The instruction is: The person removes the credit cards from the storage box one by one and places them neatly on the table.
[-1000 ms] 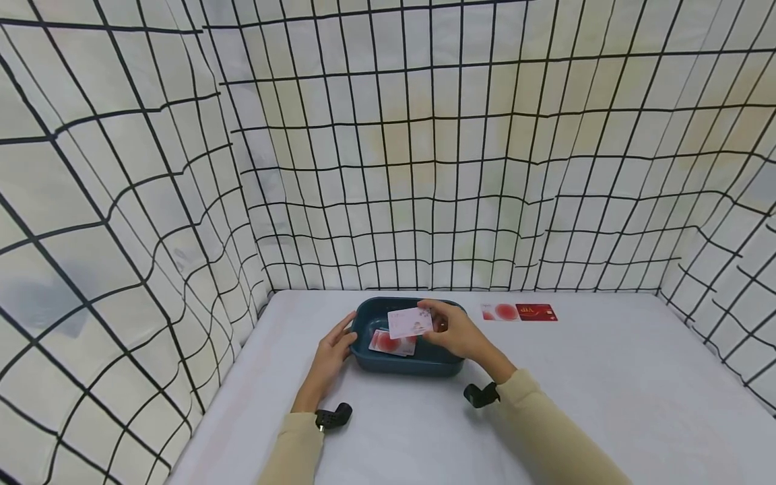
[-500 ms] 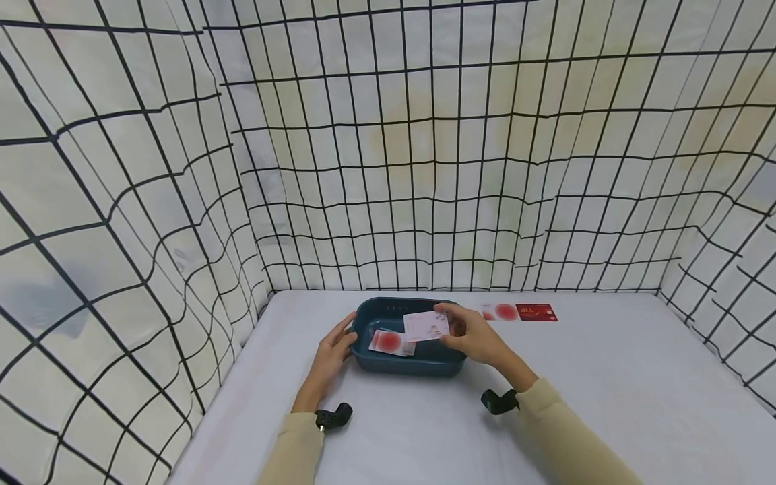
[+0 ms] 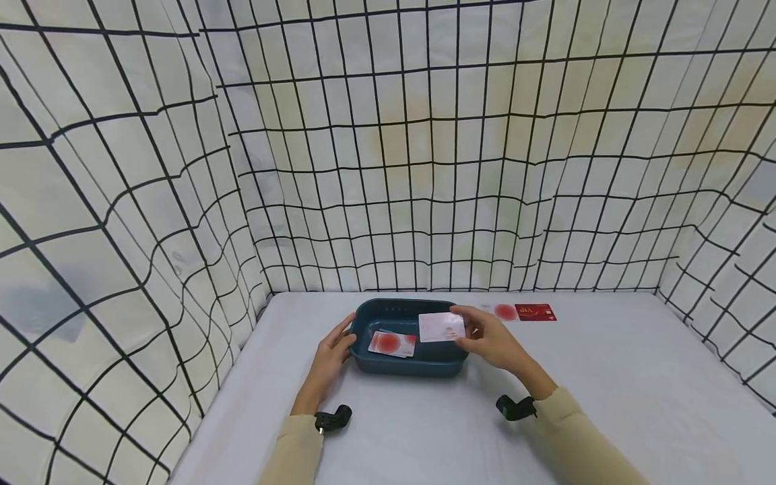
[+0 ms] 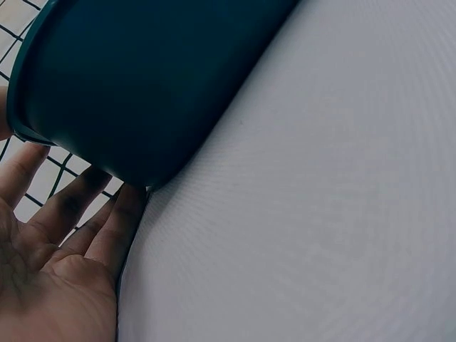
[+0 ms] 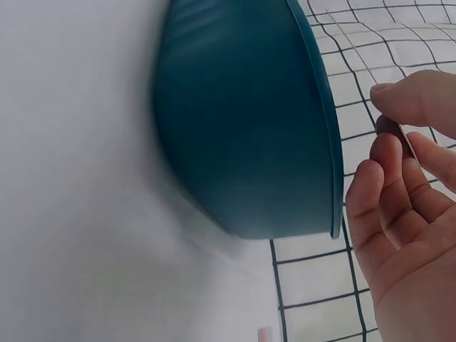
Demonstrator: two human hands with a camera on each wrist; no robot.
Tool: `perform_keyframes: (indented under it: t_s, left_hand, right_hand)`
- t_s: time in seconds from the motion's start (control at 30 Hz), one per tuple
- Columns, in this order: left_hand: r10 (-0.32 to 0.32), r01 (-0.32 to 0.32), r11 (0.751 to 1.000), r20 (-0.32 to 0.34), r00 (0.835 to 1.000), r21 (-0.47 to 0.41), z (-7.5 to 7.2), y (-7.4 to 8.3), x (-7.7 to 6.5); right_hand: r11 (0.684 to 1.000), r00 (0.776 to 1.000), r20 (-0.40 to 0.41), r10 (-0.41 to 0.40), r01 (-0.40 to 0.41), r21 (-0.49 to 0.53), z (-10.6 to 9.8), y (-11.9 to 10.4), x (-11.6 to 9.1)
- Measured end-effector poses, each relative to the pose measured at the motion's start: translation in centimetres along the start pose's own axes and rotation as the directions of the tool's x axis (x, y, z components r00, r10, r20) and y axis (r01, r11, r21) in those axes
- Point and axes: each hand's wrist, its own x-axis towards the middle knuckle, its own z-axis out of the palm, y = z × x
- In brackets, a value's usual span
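Observation:
In the head view my right hand [image 3: 491,340] pinches a pale pink card [image 3: 441,327] by its right edge, above the right part of a dark teal plastic basin [image 3: 406,367]. The right wrist view shows the card [image 5: 409,141] edge-on between thumb and fingers. Inside the basin, toward its left, lie overlapping white cards with a red round print [image 3: 391,343]; how many cannot be told. My left hand [image 3: 327,360] touches the basin's left end with fairly straight fingers, seen against the outer wall [image 4: 128,78] in the left wrist view.
Behind the right hand, two cards lie side by side on the white table [image 3: 606,377]: a white one with a red circle [image 3: 506,312], partly covered, and a red VIP card [image 3: 535,312]. Black netting [image 3: 433,162] over pale cloth walls in the back and sides.
My right hand has moved right with the pale pink card, uncovering more of the cards in the basin. The left hand and basin stay nearly still.

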Motion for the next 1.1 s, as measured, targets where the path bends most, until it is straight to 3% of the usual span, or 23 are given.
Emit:
perform_keyframes:
  t_s: [0.23, 1.1]
  left_hand:
    - [-0.003, 0.003, 1.000, 0.001, 1.000, 0.002, -0.1, 0.1, 0.1]
    - [-0.008, 0.008, 1.000, 0.002, 1.000, 0.013, 0.0, 0.1, -0.2]
  right_hand:
    - [1.000, 1.000, -0.027, -0.009, 0.009, -0.022, -1.0, 0.8, -0.8]
    - [0.997, 0.998, -0.041, 0.052, -0.049, 0.056, -4.3, 4.6, -2.4]
